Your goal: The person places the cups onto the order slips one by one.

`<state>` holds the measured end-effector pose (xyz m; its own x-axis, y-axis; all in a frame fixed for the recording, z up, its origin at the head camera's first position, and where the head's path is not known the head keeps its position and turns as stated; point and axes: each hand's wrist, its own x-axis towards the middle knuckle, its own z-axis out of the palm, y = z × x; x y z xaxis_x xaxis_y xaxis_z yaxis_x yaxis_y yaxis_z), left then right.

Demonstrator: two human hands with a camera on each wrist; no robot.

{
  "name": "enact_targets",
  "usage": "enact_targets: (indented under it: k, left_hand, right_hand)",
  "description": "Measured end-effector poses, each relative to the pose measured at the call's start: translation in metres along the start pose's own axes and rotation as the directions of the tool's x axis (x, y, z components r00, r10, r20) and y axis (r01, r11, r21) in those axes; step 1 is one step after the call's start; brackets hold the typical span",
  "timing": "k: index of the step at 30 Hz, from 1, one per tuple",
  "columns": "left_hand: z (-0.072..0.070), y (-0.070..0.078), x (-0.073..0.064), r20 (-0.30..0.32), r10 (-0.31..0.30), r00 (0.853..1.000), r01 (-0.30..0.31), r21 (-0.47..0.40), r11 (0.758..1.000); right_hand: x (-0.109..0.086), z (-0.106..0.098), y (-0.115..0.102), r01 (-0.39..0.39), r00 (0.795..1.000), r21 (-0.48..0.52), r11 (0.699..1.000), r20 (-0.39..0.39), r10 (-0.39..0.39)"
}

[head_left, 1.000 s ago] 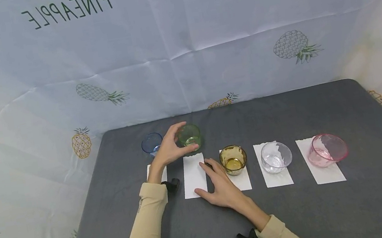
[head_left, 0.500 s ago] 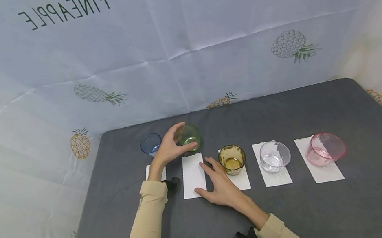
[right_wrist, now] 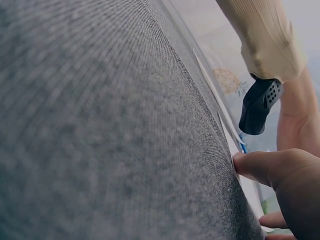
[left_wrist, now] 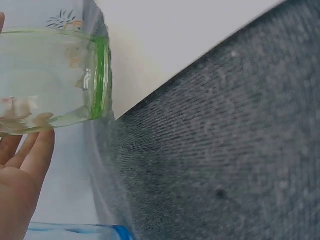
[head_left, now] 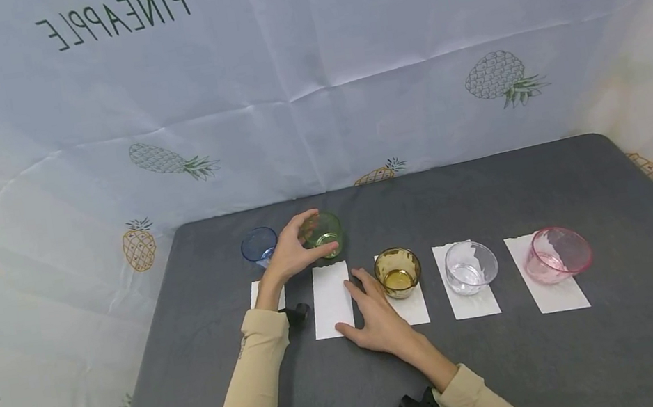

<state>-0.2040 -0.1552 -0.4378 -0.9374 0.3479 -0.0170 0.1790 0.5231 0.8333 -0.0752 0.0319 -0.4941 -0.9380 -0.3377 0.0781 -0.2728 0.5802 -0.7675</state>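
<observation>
My left hand grips a green glass cup behind the second white paper, thumb on the near side and fingers round the far side. In the left wrist view the green cup has the fingers against its wall; I cannot tell whether its base touches the table. My right hand lies spread at that white paper, its thumb and fingertips at the paper's right side. In the right wrist view the thumb touches the paper's edge. A blue glass cup stands left of the left hand.
To the right, an amber cup, a clear cup and a pink cup each stand on a white paper. The left forearm partly covers another paper. A pineapple-print curtain hangs behind the grey table.
Both hands and all the cups stay in place. Only a slight shift of the whole head view shows.
</observation>
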Motion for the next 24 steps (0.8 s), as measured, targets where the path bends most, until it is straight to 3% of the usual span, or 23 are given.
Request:
enact_targets:
  k: [13, 24]
  left_hand:
    - [-0.006, 0.015, -0.009, -0.002, 0.032, 0.999, -0.032, 0.027, 0.999]
    - [-0.011, 0.026, -0.022, 0.023, 0.093, 0.995, -0.094, 0.047, 0.994]
  right_hand:
    - [0.000, 0.000, -0.001, -0.012, 1.000, -0.002, 1.000, 0.001, 0.012]
    - [0.001, 0.001, 0.000, 0.001, 1.000, 0.000, 1.000, 0.002, -0.001]
